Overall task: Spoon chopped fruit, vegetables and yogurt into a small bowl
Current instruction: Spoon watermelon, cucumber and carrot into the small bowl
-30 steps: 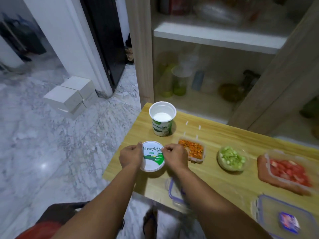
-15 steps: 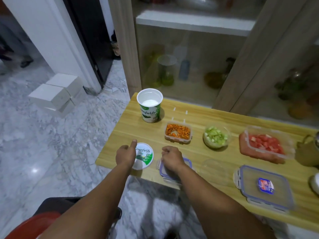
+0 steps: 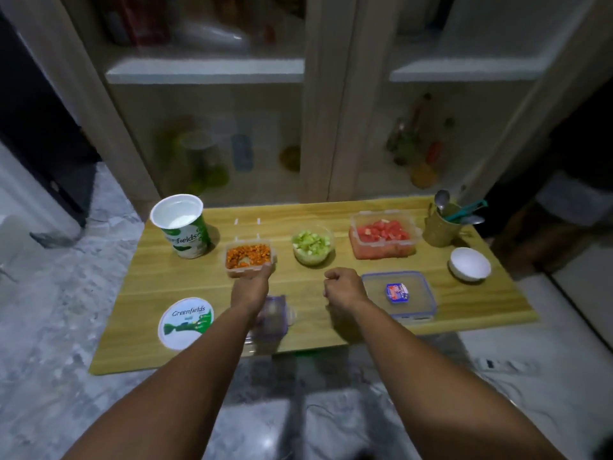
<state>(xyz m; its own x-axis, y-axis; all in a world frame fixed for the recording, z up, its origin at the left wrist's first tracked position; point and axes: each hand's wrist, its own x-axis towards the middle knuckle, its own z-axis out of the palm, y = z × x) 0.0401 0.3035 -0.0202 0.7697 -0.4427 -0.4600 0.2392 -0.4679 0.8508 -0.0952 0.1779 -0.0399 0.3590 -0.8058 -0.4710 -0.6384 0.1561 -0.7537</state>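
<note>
Cupboard [image 3: 318,94]: tall glass-fronted doors right behind the table, with blurred jars and bottles on the shelves.
Floor [image 3: 59,310]: pale marble on all sides, with a dark doorway at the far left.
Table [image 3: 464,313]: a light wooden top pushed against the cupboard, with everything for the job spread along it.
Watermelon box [image 3: 383,239]: open, back right, full of red cubes.
Yogurt tub [image 3: 182,225]: open, back left corner; its lid [image 3: 185,322] lies flat near the front left edge.
Flat box lid [image 3: 399,293]: lies just right of the right hand.
Carrot box [image 3: 248,257]: open, middle left, holding orange bits.
Cucumber bowl [image 3: 311,245]: clear, between the carrot and the watermelon.
Cup of spoons [image 3: 442,224]: back right corner, handles standing up.
Small bowl [image 3: 469,263]: white and empty, far right, well apart from both hands. I'd say the right hand is the nearer one, and both the bowl and the spoons lie out to its right.
Left hand [image 3: 253,283]: reaches to the near edge of the carrot box, fingertips touching it; whether it grips I cannot tell.
Right hand [image 3: 343,287]: hovers over bare table, fingers curled in and holding nothing.
</note>
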